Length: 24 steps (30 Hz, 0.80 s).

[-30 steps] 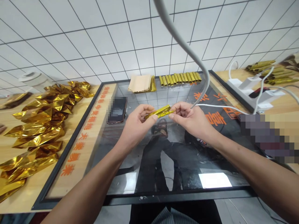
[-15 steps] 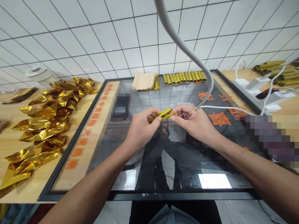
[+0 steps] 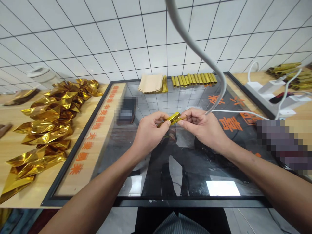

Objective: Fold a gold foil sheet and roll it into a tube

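Note:
Between my two hands is a small roll of gold foil paper (image 3: 175,117), held above the dark glass panel (image 3: 136,146). My left hand (image 3: 153,130) pinches its left end between thumb and fingers. At the other end, the thumb and forefinger of my right hand (image 3: 201,125) are closed on its edge. Behind them, a row of finished-looking gold paper rolls (image 3: 192,80) lies along the panel's back edge. Beside that row sits a stack of paper sheets (image 3: 150,83), tan on top with gold showing at the side.
Folded gold foil pieces (image 3: 52,112) lie heaped on the wooden table at left. A phone (image 3: 126,110) rests on the panel. A thick white flexible tube (image 3: 195,48) arches down near my right hand. Plugged power strip (image 3: 260,92) and more gold rolls (image 3: 284,70) are at right.
The foil paper has gone from two narrow parallel folds with a gap to one closer roll between my fingers. Both hands stay nearly in place; the view has shifted slightly.

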Each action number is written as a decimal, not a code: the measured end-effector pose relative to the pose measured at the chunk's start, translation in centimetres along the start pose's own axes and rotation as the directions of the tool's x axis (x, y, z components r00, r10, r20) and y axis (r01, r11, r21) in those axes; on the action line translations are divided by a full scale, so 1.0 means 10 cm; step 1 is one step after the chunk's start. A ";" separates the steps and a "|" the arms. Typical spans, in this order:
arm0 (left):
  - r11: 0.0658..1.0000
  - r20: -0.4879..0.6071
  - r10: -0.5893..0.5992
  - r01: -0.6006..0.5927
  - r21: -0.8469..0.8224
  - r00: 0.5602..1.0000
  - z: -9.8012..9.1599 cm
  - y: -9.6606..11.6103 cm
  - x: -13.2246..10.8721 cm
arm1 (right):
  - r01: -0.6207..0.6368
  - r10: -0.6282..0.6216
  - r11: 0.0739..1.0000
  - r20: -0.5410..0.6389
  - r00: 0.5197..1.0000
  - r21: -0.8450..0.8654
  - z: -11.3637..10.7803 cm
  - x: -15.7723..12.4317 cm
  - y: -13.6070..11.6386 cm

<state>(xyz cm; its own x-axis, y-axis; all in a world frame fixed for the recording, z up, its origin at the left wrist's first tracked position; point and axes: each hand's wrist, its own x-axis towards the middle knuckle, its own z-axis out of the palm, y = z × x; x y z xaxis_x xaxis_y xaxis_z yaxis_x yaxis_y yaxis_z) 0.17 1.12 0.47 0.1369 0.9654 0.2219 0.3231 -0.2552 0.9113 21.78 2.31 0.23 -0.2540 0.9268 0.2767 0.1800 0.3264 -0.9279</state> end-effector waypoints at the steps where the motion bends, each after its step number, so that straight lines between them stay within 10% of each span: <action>1: 1.000 0.001 -0.013 0.013 0.003 1.000 0.00 0.01 0.00 | 0.014 -0.014 0.999 0.008 1.000 -0.031 0.00 0.00 0.01; 24: 0.999 0.033 -0.037 0.036 0.022 0.999 0.01 0.07 -0.01 | 0.029 -0.026 0.977 0.014 1.000 -0.212 -0.02 -0.03 0.00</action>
<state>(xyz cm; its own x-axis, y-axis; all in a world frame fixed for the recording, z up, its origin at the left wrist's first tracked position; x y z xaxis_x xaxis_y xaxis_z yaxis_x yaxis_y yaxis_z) 0.45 0.84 1.05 0.1563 0.9718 0.1766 0.3486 -0.2216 0.9107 22.07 2.10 0.26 -0.2719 0.9152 0.2974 0.3702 0.3847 -0.8455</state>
